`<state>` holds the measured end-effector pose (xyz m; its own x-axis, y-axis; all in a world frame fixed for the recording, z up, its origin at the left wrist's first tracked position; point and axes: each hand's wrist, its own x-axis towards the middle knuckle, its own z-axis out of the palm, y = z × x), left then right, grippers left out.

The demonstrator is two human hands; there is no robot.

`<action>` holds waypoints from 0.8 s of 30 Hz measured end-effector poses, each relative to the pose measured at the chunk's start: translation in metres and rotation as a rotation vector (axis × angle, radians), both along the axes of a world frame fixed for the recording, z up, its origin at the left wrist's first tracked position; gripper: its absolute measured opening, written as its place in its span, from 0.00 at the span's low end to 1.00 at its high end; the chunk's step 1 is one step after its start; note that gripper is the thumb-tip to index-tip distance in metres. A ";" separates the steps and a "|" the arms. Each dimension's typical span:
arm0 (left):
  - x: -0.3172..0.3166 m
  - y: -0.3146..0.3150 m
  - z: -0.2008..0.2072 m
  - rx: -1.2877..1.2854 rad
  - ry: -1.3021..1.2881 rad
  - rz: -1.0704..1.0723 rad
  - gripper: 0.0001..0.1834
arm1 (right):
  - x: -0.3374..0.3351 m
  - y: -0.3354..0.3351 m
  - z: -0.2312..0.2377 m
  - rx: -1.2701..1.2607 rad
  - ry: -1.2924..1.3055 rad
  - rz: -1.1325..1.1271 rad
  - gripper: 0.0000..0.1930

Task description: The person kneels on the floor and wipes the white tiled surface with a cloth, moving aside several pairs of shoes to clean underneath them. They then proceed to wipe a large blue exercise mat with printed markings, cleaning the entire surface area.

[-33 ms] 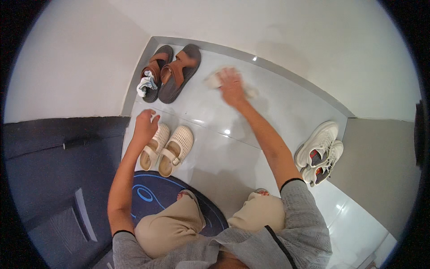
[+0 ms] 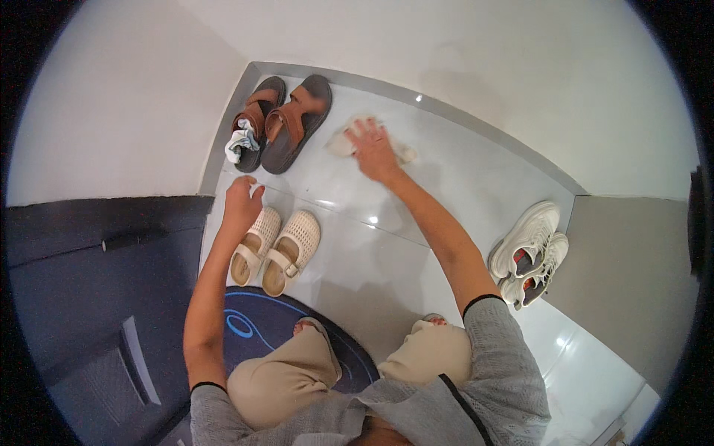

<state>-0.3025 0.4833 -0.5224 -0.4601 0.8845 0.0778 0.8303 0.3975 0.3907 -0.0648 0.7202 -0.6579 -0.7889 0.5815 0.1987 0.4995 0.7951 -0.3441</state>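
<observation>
My right hand (image 2: 373,151) lies flat with its fingers spread on a cream cloth (image 2: 405,154), pressing it to the shiny tiled floor. Left of it stands a pair of brown strap sandals (image 2: 299,123); a crumpled white and pale green cloth (image 2: 242,141) rests on the left one. My left hand (image 2: 243,206) hovers just in front of those sandals, fingers loosely curled and thumb apart, with nothing visible in it. Just below that hand sits a pair of cream woven clogs (image 2: 301,234), its left shoe partly hidden by the hand.
White lace-up sneakers (image 2: 529,249) stand at the right beside a beige panel (image 2: 625,253). A dark mat (image 2: 256,316) with blue lines lies under my left foot. A grey skirting (image 2: 476,111) edges the far wall, and a dark door (image 2: 111,297) is at the left.
My right hand and the cream cloth under it have shifted slightly left, toward the brown sandals. My left hand has hardly moved.
</observation>
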 end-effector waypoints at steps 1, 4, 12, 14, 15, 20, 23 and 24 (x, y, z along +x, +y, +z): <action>-0.017 0.005 -0.004 0.029 0.068 0.035 0.18 | 0.002 -0.004 0.008 0.005 0.029 0.003 0.29; -0.062 0.024 -0.032 0.115 0.201 0.077 0.33 | 0.078 0.023 -0.017 -0.019 -0.137 -0.313 0.29; -0.096 0.092 -0.054 0.176 0.166 0.318 0.49 | 0.232 0.057 -0.043 0.052 -0.294 -0.870 0.33; -0.082 0.108 -0.045 0.126 0.076 0.459 0.50 | 0.206 0.056 -0.043 0.077 -0.307 -0.762 0.33; -0.086 0.112 -0.054 0.249 0.103 0.401 0.49 | 0.179 0.050 -0.042 0.067 -0.275 -0.661 0.34; -0.056 0.139 -0.083 0.375 0.122 0.342 0.41 | 0.104 0.035 -0.021 0.021 -0.266 -0.282 0.34; -0.059 0.150 -0.066 0.390 0.134 0.429 0.30 | 0.108 0.041 -0.004 -0.029 -0.187 -0.157 0.34; -0.065 0.152 -0.069 0.383 0.137 0.450 0.28 | 0.111 0.037 -0.006 -0.032 -0.141 -0.285 0.33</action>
<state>-0.3671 0.6357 -0.5912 -0.7456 0.5028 0.4372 0.6663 0.5736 0.4765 0.0458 0.7573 -0.6638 -0.6116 0.7874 0.0769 0.7451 0.6060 -0.2784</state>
